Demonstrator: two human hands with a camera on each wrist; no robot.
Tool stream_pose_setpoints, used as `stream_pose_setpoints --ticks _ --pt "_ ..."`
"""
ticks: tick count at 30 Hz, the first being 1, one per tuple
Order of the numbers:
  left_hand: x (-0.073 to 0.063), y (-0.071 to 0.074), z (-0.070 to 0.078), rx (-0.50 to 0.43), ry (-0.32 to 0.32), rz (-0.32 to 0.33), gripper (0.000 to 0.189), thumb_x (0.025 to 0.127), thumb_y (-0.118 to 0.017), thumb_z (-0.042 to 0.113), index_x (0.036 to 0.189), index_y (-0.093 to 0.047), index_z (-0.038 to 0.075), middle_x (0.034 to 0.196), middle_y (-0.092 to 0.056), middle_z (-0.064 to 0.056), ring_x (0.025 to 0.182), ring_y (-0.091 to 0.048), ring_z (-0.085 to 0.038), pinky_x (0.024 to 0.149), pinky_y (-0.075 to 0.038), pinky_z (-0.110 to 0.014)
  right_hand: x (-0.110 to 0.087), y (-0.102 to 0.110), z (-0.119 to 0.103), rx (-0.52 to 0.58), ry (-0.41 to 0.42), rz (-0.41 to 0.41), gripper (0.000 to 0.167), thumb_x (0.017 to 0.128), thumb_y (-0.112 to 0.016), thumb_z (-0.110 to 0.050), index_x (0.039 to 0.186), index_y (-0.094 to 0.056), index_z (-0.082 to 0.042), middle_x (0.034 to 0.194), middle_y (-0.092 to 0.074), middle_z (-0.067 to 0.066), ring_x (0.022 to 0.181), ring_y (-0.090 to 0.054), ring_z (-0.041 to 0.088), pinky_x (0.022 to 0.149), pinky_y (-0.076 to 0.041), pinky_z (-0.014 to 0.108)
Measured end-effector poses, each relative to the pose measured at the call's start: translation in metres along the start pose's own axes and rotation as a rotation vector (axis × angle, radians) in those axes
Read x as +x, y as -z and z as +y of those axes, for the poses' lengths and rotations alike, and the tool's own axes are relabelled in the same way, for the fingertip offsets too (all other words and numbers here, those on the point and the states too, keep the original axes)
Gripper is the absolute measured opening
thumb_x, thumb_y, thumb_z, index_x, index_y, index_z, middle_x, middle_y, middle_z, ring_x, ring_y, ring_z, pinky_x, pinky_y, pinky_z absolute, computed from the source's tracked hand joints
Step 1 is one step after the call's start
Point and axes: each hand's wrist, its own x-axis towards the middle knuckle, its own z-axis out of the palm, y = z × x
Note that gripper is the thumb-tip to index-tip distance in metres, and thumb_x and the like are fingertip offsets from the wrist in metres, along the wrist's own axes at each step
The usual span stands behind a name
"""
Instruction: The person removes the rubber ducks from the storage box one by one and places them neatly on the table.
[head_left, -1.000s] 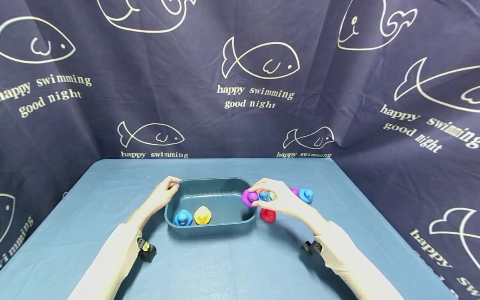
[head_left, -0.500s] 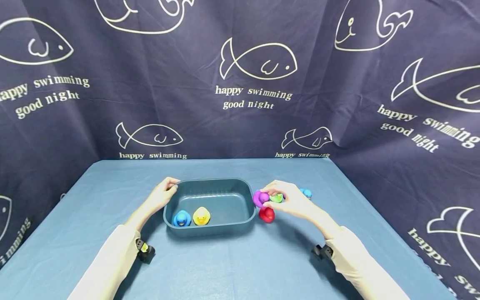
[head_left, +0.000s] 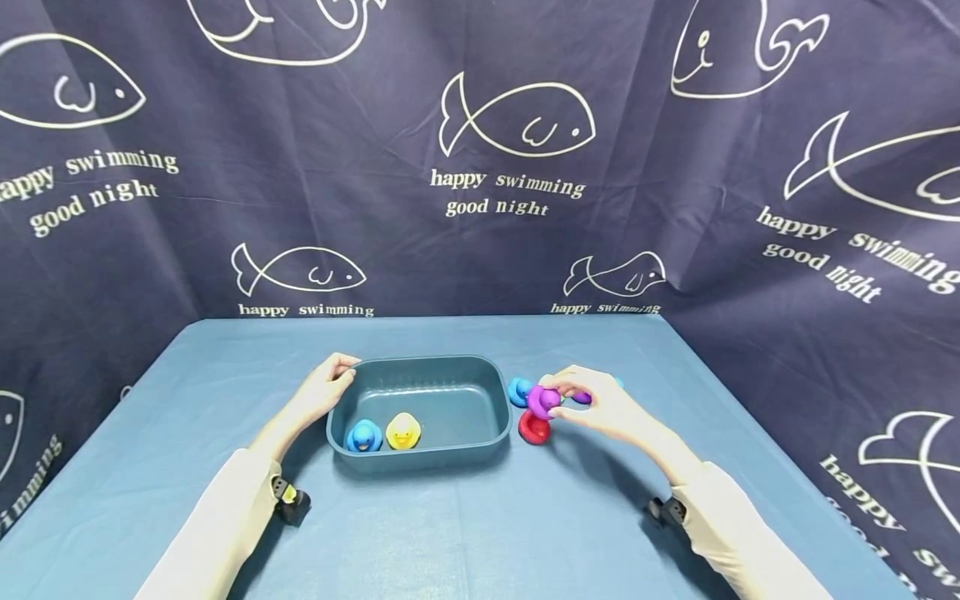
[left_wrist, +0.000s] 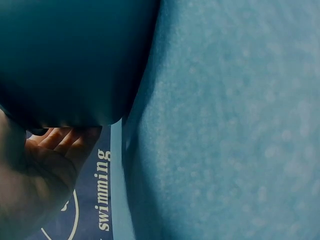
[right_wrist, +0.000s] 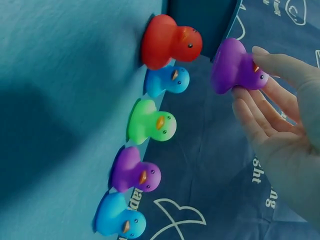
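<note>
I am logging over the remote feed: one table point(head_left: 405, 542), wearing a plain blue cloth. One dark teal bin point(head_left: 442, 459), open-topped, rectangular with rounded corners, is sitting near the middle, a long side facing the wearer. One red duck point(right_wrist: 162, 42), upright, is standing just beside the bin, to its right. Behind it, four more are standing upright in a loose row running rightward: a blue duck point(right_wrist: 159, 81) nearest the bin, then a green duck point(right_wrist: 145, 122), a purple duck point(right_wrist: 131, 169) and a second blue duck point(right_wrist: 116, 215) at the end.

Curtained workspace: fish-print drapes point(head_left: 420, 258), blue tabletop point(head_left: 420, 533)
</note>
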Motion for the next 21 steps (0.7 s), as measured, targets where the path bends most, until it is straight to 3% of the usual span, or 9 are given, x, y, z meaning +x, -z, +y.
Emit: stream_pose_setpoints --ticks 11,21 --pt "0.001 -0.001 -0.003 -0.011 -0.014 0.01 0.025 0.093 -0.049 0.007 0.114 -0.055 -0.004 0.099 -0.065 -0.022 0.078 -0.053 -0.011 0.069 -0.041 -0.022 -0.011 0.005 0.011 -0.089 0.044 0.018 0.031 0.075 -0.076 -0.005 0.104 -0.066 -0.001 0.097 -0.065 0.008 0.084 -0.064 0.018 0.077 -0.052 0.038" --pt "0.001 -0.001 -0.004 -0.003 0.001 0.009 0.026 0.093 -0.049 0.008 0.115 -0.055 -0.003 0.095 -0.063 -0.018 0.076 -0.05 -0.011 0.068 -0.04 -0.023 -0.021 0.003 0.023 -0.074 -0.027 -0.004 0.03 0.075 -0.076 -0.006 0.103 -0.066 0.0 0.097 -0.067 0.01 0.085 -0.065 0.024 0.078 -0.052 0.04"
